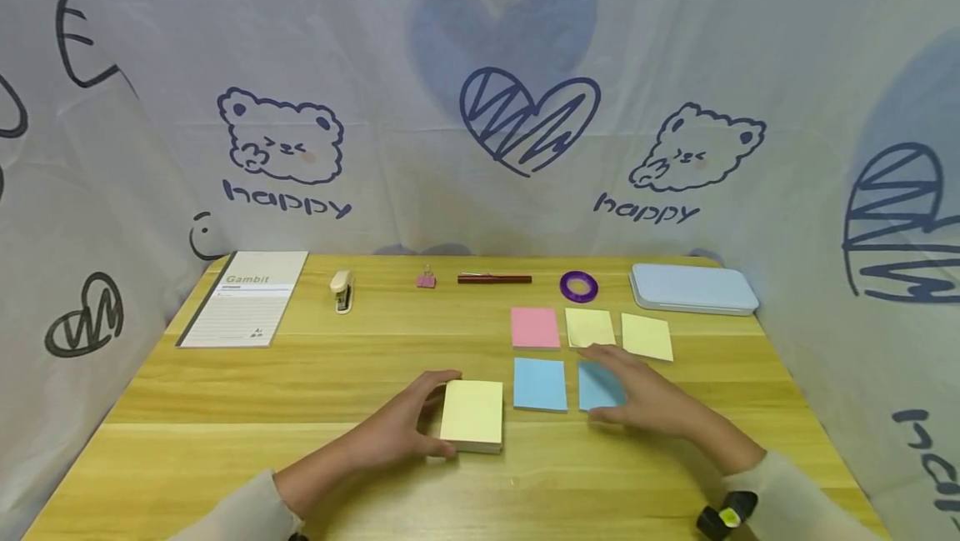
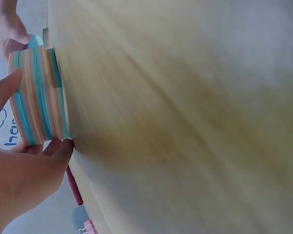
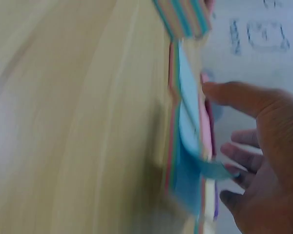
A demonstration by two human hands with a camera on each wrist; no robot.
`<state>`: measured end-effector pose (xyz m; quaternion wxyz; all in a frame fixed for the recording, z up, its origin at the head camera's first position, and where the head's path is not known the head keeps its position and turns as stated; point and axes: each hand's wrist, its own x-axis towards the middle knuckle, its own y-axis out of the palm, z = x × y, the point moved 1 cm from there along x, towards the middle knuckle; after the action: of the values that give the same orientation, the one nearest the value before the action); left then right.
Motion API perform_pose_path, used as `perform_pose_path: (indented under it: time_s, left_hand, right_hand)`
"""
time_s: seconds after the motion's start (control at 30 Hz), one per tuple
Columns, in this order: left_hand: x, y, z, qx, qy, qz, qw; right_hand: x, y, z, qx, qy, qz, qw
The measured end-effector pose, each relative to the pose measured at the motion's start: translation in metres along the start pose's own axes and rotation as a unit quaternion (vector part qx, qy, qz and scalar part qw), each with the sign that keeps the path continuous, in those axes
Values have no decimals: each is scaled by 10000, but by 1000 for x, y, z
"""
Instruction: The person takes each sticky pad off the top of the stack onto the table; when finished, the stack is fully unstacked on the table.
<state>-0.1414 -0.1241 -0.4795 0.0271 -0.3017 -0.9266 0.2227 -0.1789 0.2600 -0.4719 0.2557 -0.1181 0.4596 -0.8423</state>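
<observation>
My left hand [image 1: 405, 424] grips a thick stack of sticky note pads [image 1: 472, 412], thumb at the near side and fingers at the far side. Yellow tops the stack, and striped coloured edges show on the stack [image 2: 38, 95] in the left wrist view. Over the right-hand blue sticky note pad [image 1: 597, 389], my right hand [image 1: 656, 395] spreads thumb and fingers apart. A blurred blue edge curls up near the fingertips [image 3: 237, 173]; contact cannot be told. Just left lies another blue pad [image 1: 540, 384]. Behind them sit a pink pad [image 1: 535, 328] and two yellow pads [image 1: 589, 324].
Along the back of the wooden table [image 1: 225, 458] lie a notebook [image 1: 247, 299], a stapler [image 1: 342, 291], a pink binder clip [image 1: 426, 281], a dark red pen [image 1: 495, 279], a purple tape roll [image 1: 579, 277] and a light blue case [image 1: 693, 288]. Printed cloth [image 1: 420, 191] hangs behind.
</observation>
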Motion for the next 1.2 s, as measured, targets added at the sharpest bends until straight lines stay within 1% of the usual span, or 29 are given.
perform_pose_path:
  time_s: [0.1, 0.3, 0.4, 0.5, 0.57, 0.7, 0.77, 0.9, 1.07, 1.2]
  left_hand:
    - [0, -1, 2, -53, -50, -10, 10000]
    - [1, 1, 4, 3, 2, -19, 10000]
    - [0, 2, 6, 21, 5, 11, 10000]
    - [0, 1, 6, 20, 20, 71, 10000]
    - [-1, 1, 6, 17, 58, 103, 9999]
    - [0, 0, 6, 54, 125, 111, 9998]
    - [0, 0, 5, 84, 130, 119, 9998]
    - [-1, 0, 5, 118, 100, 125, 9998]
    - [0, 0, 4, 79, 47, 107, 9999]
    - [1, 1, 5, 41, 110, 58, 9999]
  right_hand:
    - [10, 6, 24, 107, -139, 57, 9998]
    - [32, 25, 69, 256, -608, 258, 9975]
    - [42, 40, 85, 418, -773, 443, 9951]
    - [48, 55, 100, 588, -808, 623, 9930]
    - [50, 63, 106, 623, -811, 617, 9928]
    - [51, 71, 114, 531, -748, 405, 9950]
    - [50, 72, 115, 493, -730, 291, 9957]
    - [50, 72, 115, 506, -752, 196, 9957]
    - [49, 68, 114, 544, -744, 175, 9956]
    - [45, 58, 107, 590, -747, 188, 9953]
